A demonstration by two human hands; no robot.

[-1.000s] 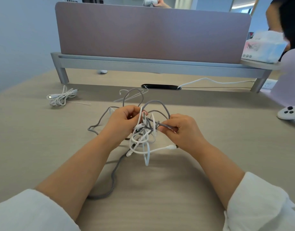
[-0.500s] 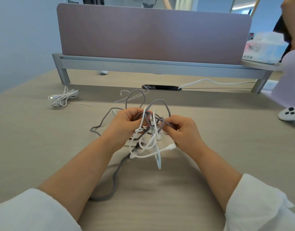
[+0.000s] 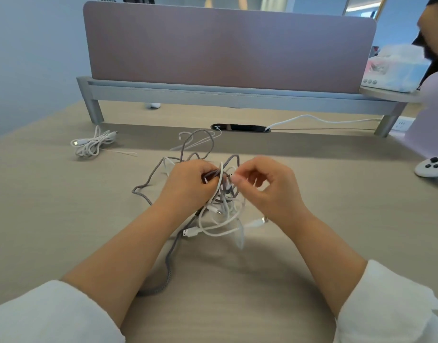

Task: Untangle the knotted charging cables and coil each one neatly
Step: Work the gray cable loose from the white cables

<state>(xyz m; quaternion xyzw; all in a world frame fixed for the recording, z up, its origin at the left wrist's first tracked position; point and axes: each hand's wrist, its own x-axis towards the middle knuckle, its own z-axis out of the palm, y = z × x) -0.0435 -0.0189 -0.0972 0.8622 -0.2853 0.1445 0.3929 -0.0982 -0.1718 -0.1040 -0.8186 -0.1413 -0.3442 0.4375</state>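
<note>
The cable tangle [image 3: 222,211] sits between the hands: left hand [image 3: 188,185] grips it, right hand [image 3: 271,190], blurred, apparently pinches a strand.

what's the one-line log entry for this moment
phase: untangling | left hand: grips gray cable in tangle | right hand: at tangle, hold unclear | white bundle: lies far left

Knot of charging cables [image 3: 222,206] at frame centre, still tangled. Grey braided cable [image 3: 168,266]: one run trails to lower centre, loops rise toward upper centre. White cables [image 3: 220,229] hang in loose loops under the knot; a white USB plug [image 3: 190,232] pokes out at its lower left. Left hand [image 3: 188,186] grips a grey strand. A bundled white cable [image 3: 93,144] lies at upper left, well apart.
</note>
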